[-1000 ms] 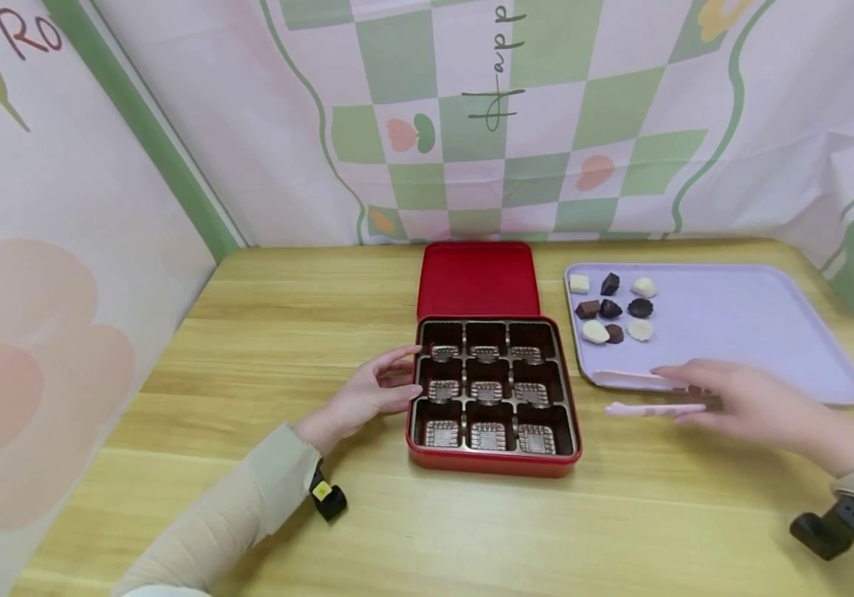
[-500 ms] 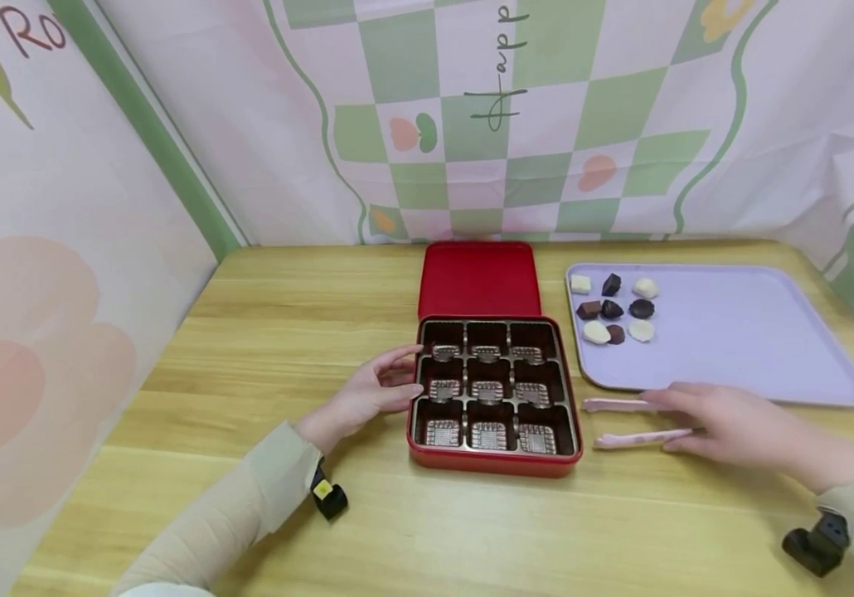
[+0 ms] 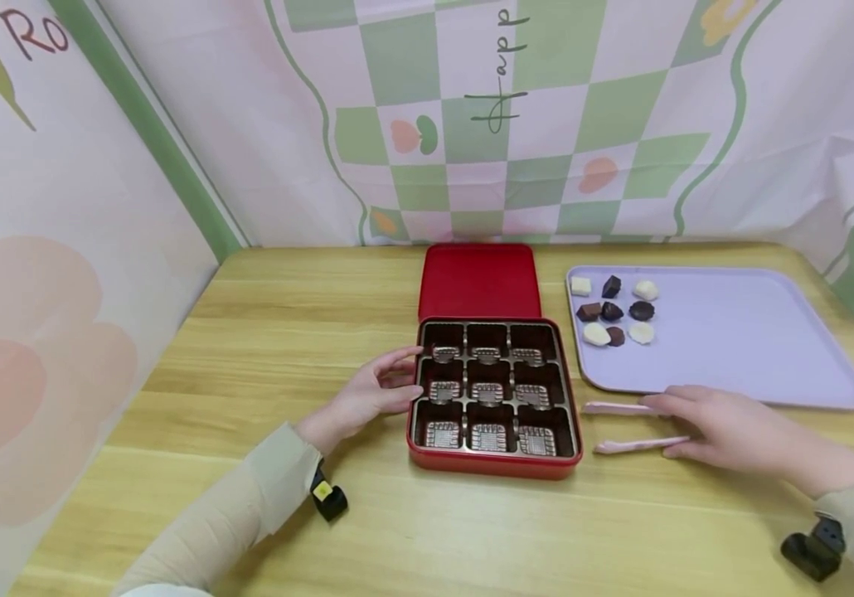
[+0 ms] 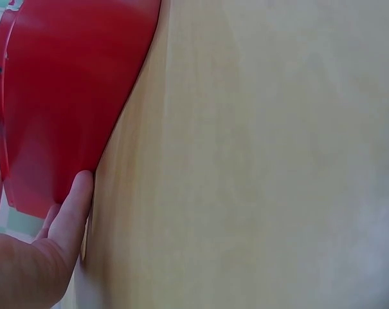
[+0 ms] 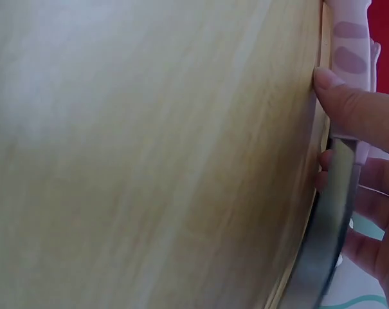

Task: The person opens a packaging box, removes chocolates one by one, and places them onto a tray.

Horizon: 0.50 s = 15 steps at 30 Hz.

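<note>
A red tin box (image 3: 494, 466) with a brown divided insert lies on the table, all its compartments bare. My left hand (image 3: 367, 394) rests against the box's left side, fingers fairly straight; in the left wrist view its fingers touch the red wall. My right hand (image 3: 725, 427) holds a pair of tongs (image 3: 639, 445) between thumb and fingers, right of the box. The tongs' pink arms stand apart with nothing between them. In the right wrist view the thumb presses a pink arm, and a metal band (image 5: 329, 212) runs behind it.
A lilac tray (image 3: 755, 332) stands at the right, with several white and dark chocolates (image 3: 611, 311) at its left end. The red lid (image 3: 479, 280) lies behind the box. A patterned cloth (image 3: 472, 166) hangs behind the wooden table (image 3: 285, 315).
My right hand has brought the tongs left and nearer to me, from the tray's front edge to the table beside the box; over the last half second it barely moves. My left hand stays put.
</note>
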{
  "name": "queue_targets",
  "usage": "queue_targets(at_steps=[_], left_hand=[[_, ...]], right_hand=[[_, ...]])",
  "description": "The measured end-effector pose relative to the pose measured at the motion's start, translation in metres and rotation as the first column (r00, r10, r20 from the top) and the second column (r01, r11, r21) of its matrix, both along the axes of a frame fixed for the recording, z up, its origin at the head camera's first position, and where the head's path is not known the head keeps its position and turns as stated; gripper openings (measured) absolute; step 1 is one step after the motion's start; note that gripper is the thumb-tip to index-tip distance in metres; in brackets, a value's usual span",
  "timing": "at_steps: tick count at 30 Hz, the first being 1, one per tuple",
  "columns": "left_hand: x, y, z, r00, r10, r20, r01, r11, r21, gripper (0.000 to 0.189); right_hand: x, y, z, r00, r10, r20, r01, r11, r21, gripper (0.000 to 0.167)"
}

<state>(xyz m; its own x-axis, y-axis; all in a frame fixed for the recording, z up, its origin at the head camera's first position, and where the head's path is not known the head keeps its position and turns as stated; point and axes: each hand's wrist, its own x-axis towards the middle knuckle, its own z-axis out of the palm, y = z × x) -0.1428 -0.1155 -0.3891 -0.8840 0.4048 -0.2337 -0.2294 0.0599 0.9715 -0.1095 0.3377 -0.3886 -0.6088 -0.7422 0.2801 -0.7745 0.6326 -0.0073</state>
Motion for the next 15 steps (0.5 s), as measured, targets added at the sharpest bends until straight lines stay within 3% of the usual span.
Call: queue_targets(at_steps=[15], left_hand=[[0.0016,-0.0014,-0.0004,1.000,0.001,-0.003,-0.001,1.000,-0.026,0.065]], right_hand=[[0.0003,-0.0003,0.0006,0.999,-0.009,0.033,0.010,1.000,-0.027,0.067]])
